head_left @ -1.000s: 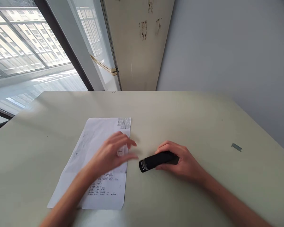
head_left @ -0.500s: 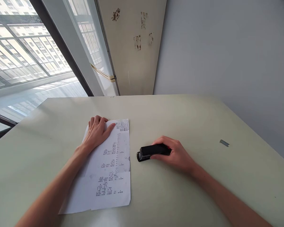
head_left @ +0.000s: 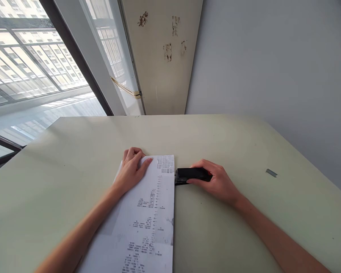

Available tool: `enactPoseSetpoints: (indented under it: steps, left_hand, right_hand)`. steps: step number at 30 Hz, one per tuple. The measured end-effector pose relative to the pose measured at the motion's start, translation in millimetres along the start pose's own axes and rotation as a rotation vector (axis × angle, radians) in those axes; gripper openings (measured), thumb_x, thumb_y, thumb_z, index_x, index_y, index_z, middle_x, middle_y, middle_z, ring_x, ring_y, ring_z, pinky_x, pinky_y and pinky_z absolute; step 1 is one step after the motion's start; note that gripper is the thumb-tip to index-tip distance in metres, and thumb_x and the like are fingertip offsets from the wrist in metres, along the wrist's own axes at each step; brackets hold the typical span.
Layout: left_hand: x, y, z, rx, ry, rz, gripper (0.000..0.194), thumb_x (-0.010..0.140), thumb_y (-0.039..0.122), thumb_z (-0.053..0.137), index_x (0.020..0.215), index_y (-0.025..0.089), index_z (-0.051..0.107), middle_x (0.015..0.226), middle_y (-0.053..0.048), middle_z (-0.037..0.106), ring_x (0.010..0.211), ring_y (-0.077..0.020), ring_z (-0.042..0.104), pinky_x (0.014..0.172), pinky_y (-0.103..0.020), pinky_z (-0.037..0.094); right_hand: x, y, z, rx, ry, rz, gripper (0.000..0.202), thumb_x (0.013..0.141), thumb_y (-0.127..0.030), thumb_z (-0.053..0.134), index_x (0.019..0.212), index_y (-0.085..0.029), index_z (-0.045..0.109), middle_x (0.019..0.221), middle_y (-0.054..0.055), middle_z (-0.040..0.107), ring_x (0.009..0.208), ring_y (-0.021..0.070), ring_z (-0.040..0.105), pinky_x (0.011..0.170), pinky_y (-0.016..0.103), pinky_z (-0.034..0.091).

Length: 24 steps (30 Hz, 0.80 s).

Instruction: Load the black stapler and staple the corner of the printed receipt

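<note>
My left hand (head_left: 129,173) is closed on the far left edge of a stack of printed paper (head_left: 147,212), its thumb lying on top and the other fingers bent over the edge. The printing on the top sheet is too small to read. My right hand (head_left: 222,182) grips a black stapler (head_left: 192,173) by its back part, thumb on the near side. The stapler's front end meets the right edge of the paper near its far corner, and the paper covers the tip of its base.
A short grey strip of staples (head_left: 271,173) lies on the right of the pale table (head_left: 230,235). Beyond the table stand a stained cream-coloured panel (head_left: 161,76) with a handle (head_left: 126,89), a grey wall (head_left: 258,68) and a window (head_left: 31,60) at left.
My left hand has slid the paper to the right and towards me, up against the stapler. My right hand has shifted the stapler slightly to the right and away.
</note>
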<state>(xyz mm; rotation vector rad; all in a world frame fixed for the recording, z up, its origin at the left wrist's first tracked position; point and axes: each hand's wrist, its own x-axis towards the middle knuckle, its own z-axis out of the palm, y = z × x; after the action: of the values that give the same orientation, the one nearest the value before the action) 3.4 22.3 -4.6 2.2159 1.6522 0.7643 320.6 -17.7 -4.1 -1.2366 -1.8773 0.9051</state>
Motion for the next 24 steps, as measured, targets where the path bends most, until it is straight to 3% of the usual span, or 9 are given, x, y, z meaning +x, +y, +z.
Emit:
enactPoseSetpoints:
  steps: [5, 17, 22, 24]
  left_hand:
    - [-5, 15, 12.5, 0.091, -0.002, 0.016, 0.032, 0.104, 0.049, 0.049, 0.09, 0.022, 0.057, 0.122, -0.009, 0.054, 0.118, -0.0295, 0.044, 0.11, -0.055, 0.039]
    - [-11, 20, 28.1, 0.134, 0.054, -0.02, 0.029, 0.104, 0.046, 0.051, 0.091, 0.02, 0.057, 0.127, -0.012, 0.052, 0.121, -0.0322, 0.042, 0.108, -0.058, 0.039]
    - [-9, 32, 30.1, -0.04, 0.065, -0.097, 0.022, 0.103, 0.041, 0.055, 0.114, 0.023, 0.063, 0.133, -0.01, 0.053, 0.13, -0.0319, 0.041, 0.113, -0.059, 0.038]
    - [-9, 35, 25.5, -0.122, 0.071, -0.065, 0.023, 0.104, 0.038, 0.054, 0.122, 0.026, 0.061, 0.137, -0.009, 0.054, 0.133, -0.0298, 0.042, 0.115, -0.057, 0.039]
  right_hand:
    - [4, 3, -4, -0.029, 0.025, 0.017, 0.029, 0.089, -0.053, 0.076, 0.101, -0.027, 0.07, 0.092, 0.001, 0.072, 0.078, 0.0195, 0.063, 0.067, 0.033, 0.051]
    - [2, 8, -7, -0.062, 0.105, 0.086, 0.035, 0.087, -0.059, 0.076, 0.101, -0.027, 0.069, 0.092, 0.002, 0.073, 0.078, 0.0209, 0.065, 0.069, 0.034, 0.054]
    - [2, 9, -5, -0.081, 0.071, 0.101, 0.038, 0.087, -0.061, 0.075, 0.104, -0.028, 0.069, 0.092, 0.002, 0.073, 0.077, 0.021, 0.064, 0.07, 0.035, 0.054]
    - [2, 10, -7, -0.092, 0.058, 0.105, 0.038, 0.087, -0.061, 0.074, 0.104, -0.028, 0.069, 0.092, 0.002, 0.073, 0.077, 0.0211, 0.064, 0.07, 0.035, 0.054]
